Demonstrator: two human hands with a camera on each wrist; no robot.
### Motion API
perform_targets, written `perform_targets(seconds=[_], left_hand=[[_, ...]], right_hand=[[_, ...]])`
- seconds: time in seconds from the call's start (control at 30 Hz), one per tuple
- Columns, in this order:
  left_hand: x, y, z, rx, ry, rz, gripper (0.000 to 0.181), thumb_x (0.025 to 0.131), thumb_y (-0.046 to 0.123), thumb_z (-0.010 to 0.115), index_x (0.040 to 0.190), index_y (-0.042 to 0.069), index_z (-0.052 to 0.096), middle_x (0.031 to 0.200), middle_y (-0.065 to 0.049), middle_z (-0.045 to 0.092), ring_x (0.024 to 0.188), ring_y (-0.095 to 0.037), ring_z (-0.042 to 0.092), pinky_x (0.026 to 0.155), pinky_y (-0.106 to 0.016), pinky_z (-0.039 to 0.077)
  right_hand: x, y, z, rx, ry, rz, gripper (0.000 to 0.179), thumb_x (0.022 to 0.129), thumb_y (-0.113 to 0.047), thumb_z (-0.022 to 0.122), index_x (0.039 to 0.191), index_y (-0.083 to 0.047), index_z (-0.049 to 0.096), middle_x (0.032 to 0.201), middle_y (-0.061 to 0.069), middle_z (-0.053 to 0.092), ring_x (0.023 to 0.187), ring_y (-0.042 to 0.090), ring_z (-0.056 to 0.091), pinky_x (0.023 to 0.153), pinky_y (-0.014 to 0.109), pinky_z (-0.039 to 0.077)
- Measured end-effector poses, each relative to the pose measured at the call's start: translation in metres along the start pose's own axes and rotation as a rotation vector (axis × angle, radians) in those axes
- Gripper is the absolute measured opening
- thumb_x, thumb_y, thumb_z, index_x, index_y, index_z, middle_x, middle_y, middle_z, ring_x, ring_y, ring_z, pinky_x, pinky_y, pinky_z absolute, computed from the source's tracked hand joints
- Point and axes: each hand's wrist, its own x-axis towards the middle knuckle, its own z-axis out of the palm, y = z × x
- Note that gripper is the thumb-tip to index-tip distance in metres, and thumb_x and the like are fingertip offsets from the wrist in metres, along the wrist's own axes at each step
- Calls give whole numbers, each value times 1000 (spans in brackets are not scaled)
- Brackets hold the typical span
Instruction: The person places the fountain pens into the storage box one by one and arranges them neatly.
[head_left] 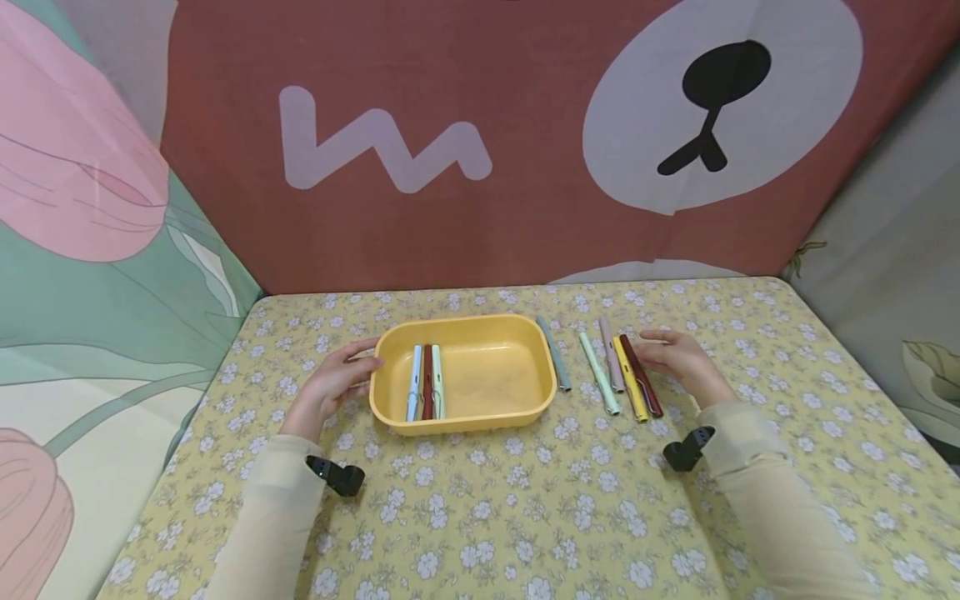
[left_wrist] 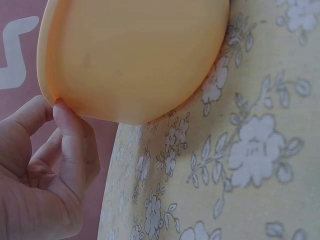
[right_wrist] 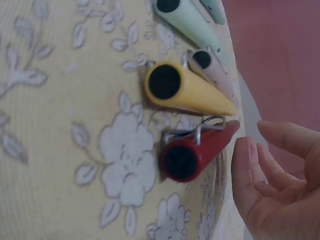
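My left hand point(head_left: 334, 385) pinches the left rim of a yellow plastic tray point(head_left: 498, 379); the left wrist view shows thumb and finger on the tray wall point(left_wrist: 135, 60). Inside, toward the left, a light blue pen point(head_left: 415, 383), a dark red pen point(head_left: 427, 383) and a pale green pen point(head_left: 438, 383) lie side by side. My right hand point(head_left: 684, 363) is just right of another dark red pen point(head_left: 642, 377), its fingers loosely bent and holding nothing. In the right wrist view a small gap shows between the fingertips and this pen point(right_wrist: 200, 150).
Left of that pen lie a yellow pen point(head_left: 630, 379), a lilac pen point(head_left: 611, 357) and a pale green pen point(head_left: 599, 373). A grey-blue pen point(head_left: 553, 354) rests along the tray's right side. The flowered cloth point(head_left: 480, 517) covers the table, with a printed red backdrop point(head_left: 525, 208) behind.
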Motion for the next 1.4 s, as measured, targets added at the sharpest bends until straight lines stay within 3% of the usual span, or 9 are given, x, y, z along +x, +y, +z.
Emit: perform_targets(seconds=[0.07,0.17,0.4,0.63,0.77,0.93,1.23,1.4], left_hand=[[0,0,0,1,-5,5,59,95,23,58,149,17,35,112,0,61,83,-2,66,69,-19,56],[0,0,0,1,-2,6,59,95,24,58,149,18,36,114,-2,61,83,-3,66,68,-19,56],[-1,1,2,-2,-2,18,60,94,24,59,149,16,35,108,1,62,83,-3,67,68,-19,56],[-4,3,3,14,-3,11,60,95,25,59,149,19,35,119,-5,60,84,-2,66,68,-18,56],[-3,2,3,16,0,2,60,95,25,59,150,18,34,117,-4,60,83,-2,65,68,-19,55],[-3,1,3,12,14,-12,58,95,23,58,149,19,36,113,-2,60,81,-3,66,67,-19,56],[-3,3,2,5,-1,-9,60,95,24,58,150,19,34,116,-3,60,83,-2,65,67,-18,55],[-3,4,1,-4,-1,-10,60,95,22,58,150,18,34,110,1,62,81,-2,66,65,-18,55]], right_hand=[[0,2,-1,-18,-9,0,63,99,-19,50,149,6,21,141,26,42,85,-11,58,87,16,52],[1,5,-2,-28,-19,9,64,99,-19,50,149,7,21,144,29,38,83,-13,57,84,14,51],[3,10,-5,-46,-35,22,61,98,-16,52,147,9,25,124,9,54,82,-12,58,82,14,51],[5,9,-2,-95,-17,32,61,97,-16,55,145,9,29,113,2,60,78,-11,58,80,15,52],[8,8,0,-147,-4,33,59,96,-16,56,143,11,31,117,12,61,77,-9,57,80,19,54],[10,6,4,-234,6,40,59,96,-19,57,142,9,34,136,31,47,82,-4,57,85,27,54],[11,4,6,-276,18,24,54,96,-14,55,140,10,37,136,34,44,104,25,60,87,34,53],[11,3,6,-299,8,16,54,96,-16,55,140,11,37,135,34,46,106,29,60,87,37,53]])
